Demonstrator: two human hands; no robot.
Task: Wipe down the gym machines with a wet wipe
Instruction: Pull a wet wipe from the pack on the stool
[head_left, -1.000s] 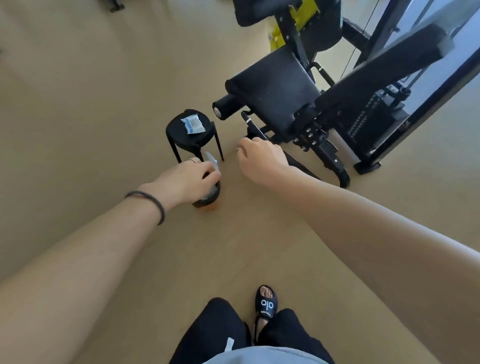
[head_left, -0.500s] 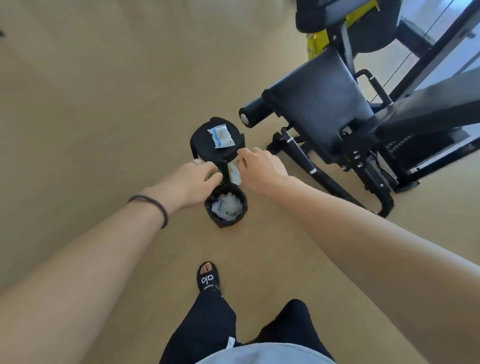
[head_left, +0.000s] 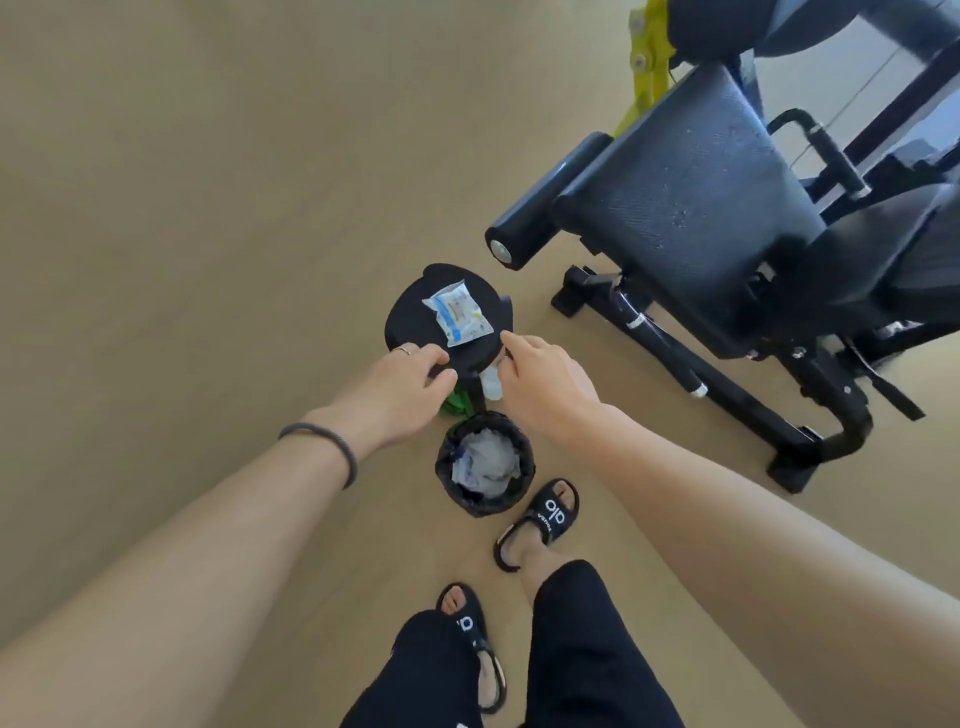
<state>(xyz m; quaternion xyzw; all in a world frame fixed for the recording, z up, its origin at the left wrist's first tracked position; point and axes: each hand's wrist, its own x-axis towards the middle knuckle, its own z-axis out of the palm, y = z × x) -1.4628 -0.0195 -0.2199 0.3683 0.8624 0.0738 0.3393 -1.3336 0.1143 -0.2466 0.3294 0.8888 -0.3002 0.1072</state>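
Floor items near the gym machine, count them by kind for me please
Stool: 1
Wipe packet on the stool: 1
Lined bin of used wipes: 1
Sandals: 2
Total: 5

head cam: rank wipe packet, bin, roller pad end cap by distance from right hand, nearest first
1. Wipe packet, on the stool top just ahead-left of the right hand.
2. Bin, on the floor below the hand, toward the feet.
3. Roller pad end cap, up ahead on the machine.
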